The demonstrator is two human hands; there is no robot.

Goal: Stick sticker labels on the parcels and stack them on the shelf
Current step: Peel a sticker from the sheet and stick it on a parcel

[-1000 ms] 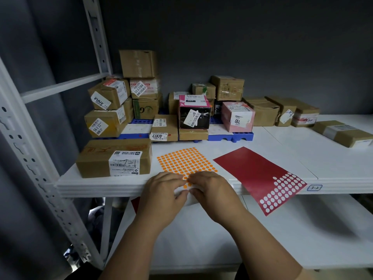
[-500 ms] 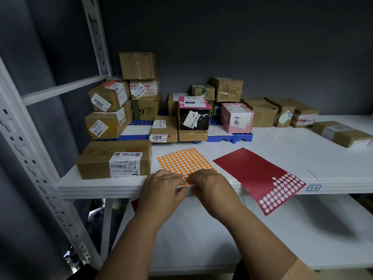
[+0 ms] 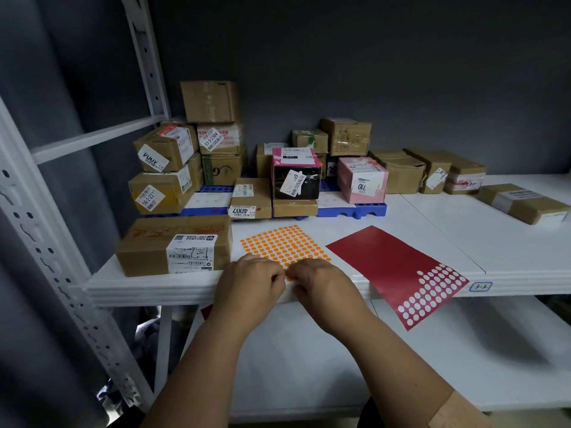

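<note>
A sheet of orange dot stickers (image 3: 282, 244) lies flat on the white shelf (image 3: 463, 242), near its front edge. My left hand (image 3: 250, 282) and my right hand (image 3: 321, 285) meet at the sheet's near edge, fingers curled, pinching the sheet there. The fingertips hide the spot they work on. A long brown parcel (image 3: 174, 244) with a white shipping label lies just left of the sheet. A red sticker sheet (image 3: 395, 267), partly emptied with white circles at its near end, hangs over the shelf edge on the right.
Several brown parcels (image 3: 185, 156) are stacked at the back left on blue plastic pallets (image 3: 352, 211). A black and pink box (image 3: 296, 174) and a pink box (image 3: 361, 180) stand mid-back. More parcels (image 3: 522, 202) lie right. A white upright post (image 3: 40, 236) rises at left; a lower shelf (image 3: 309, 366) runs beneath.
Both hands have stayed together at the orange sheet's near edge, with only small finger movements. The parcels and both sticker sheets have not moved.
</note>
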